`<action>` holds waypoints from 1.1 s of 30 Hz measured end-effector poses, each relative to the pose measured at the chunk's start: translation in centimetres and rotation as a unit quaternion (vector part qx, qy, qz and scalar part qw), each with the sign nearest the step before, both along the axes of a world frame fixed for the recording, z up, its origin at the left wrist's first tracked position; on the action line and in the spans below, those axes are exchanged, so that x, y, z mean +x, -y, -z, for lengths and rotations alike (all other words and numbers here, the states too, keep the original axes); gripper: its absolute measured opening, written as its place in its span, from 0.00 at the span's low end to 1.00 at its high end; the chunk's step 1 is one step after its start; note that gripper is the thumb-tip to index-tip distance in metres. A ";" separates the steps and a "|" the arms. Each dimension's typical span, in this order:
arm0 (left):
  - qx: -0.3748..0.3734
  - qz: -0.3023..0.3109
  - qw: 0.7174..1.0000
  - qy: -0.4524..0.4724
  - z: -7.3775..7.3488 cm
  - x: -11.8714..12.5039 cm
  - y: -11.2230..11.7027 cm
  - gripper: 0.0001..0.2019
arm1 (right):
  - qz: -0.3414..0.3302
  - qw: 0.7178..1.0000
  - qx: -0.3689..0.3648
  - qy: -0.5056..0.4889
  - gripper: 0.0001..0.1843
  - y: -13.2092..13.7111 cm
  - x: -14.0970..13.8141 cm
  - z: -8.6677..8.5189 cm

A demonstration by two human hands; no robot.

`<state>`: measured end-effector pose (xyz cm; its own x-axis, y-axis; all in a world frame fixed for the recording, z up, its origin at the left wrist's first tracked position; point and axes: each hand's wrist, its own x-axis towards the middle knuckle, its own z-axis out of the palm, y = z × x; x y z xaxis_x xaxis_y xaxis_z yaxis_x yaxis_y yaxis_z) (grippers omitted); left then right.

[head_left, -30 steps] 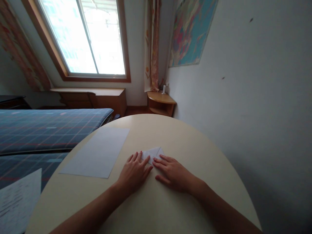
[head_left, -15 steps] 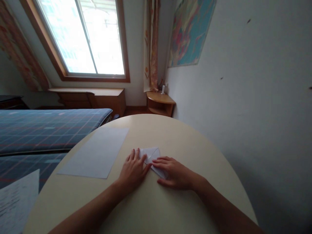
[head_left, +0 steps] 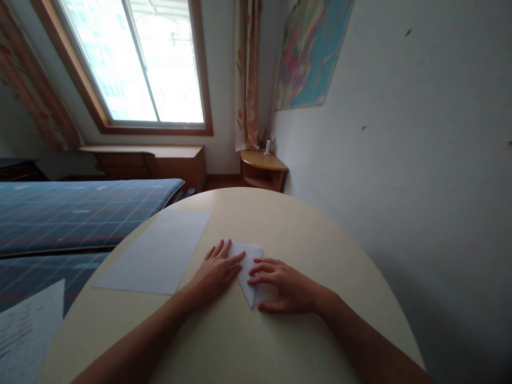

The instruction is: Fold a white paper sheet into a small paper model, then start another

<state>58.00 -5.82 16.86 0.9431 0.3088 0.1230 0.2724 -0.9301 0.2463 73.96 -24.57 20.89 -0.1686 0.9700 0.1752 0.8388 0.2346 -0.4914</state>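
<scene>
A small piece of folded white paper (head_left: pixel 246 281) lies on the round cream table (head_left: pixel 316 240), with creased edges and a point towards me. My left hand (head_left: pixel 216 274) rests flat on its left part, fingers spread. On the right side, my right hand (head_left: pixel 286 287) is over the paper with fingers bent and apart, the thumb near its lower right edge. Parts of the paper are hidden beneath both hands.
A plain white sheet (head_left: pixel 156 253) lies flat on the table's left side. At lower left is a paper with writing (head_left: pixel 32 333). Beyond the table's left edge is a blue plaid mattress (head_left: pixel 80 213). A white wall (head_left: pixel 420 186) stands to the right.
The folded paper has turned or shifted, and its lower point now shows between my hands. My left hand has slid slightly left; my right fingers have spread wider.
</scene>
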 end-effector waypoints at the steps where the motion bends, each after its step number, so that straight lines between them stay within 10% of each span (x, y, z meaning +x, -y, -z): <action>1: -0.001 0.012 1.000 -0.005 -0.1 -0.1 -0.1 0.21 | 0.003 1.000 -0.001 0.003 0.28 -0.1 -0.1 0.0; 9: 0.019 0.063 0.998 -0.018 0.4 -0.2 -0.6 0.27 | 0.010 0.998 -0.040 0.048 0.51 -0.9 -0.7 0.9; 26: 0.009 0.032 0.998 0.058 -0.3 0.3 0.6 0.20 | 0.045 0.995 -0.036 0.086 0.49 -0.5 -1.2 0.5; 33: -0.017 0.131 0.980 0.151 -1.4 -0.1 2.4 0.10 | 0.139 0.980 -0.046 0.133 0.50 -0.5 0.0 1.5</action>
<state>57.85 -8.20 18.26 0.9130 0.0700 0.4018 -0.0638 -0.9485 0.3103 73.96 -24.09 19.41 0.0760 0.9946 0.0707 0.9653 -0.0556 -0.2552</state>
